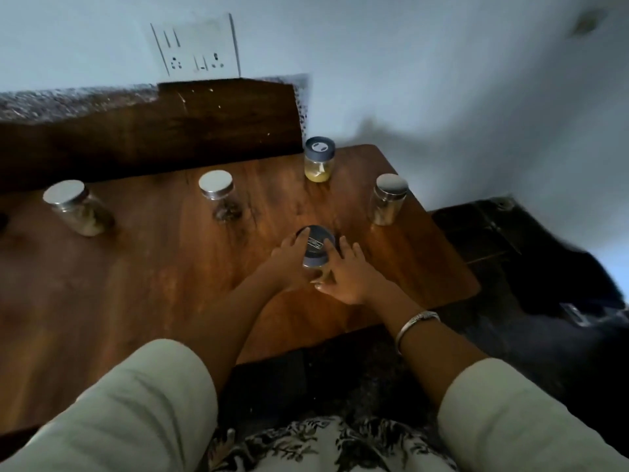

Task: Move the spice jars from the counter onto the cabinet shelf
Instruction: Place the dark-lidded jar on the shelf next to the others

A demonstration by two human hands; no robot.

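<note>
blue-lidded glass jar, yellow contents [319, 158]; nearer blue-lidded glass jar [315, 250]; three silver-lidded glass jars [78, 207] [219, 195] [388, 199]; upright, spaced on wooden desk [170, 284].

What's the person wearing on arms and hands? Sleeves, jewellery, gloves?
No gloves on left hand or right hand. The left sleeve and right sleeve are pale cream fabric, ending near the elbows. A thin silver metal bangle circles the right wrist; left wrist bare.
</note>
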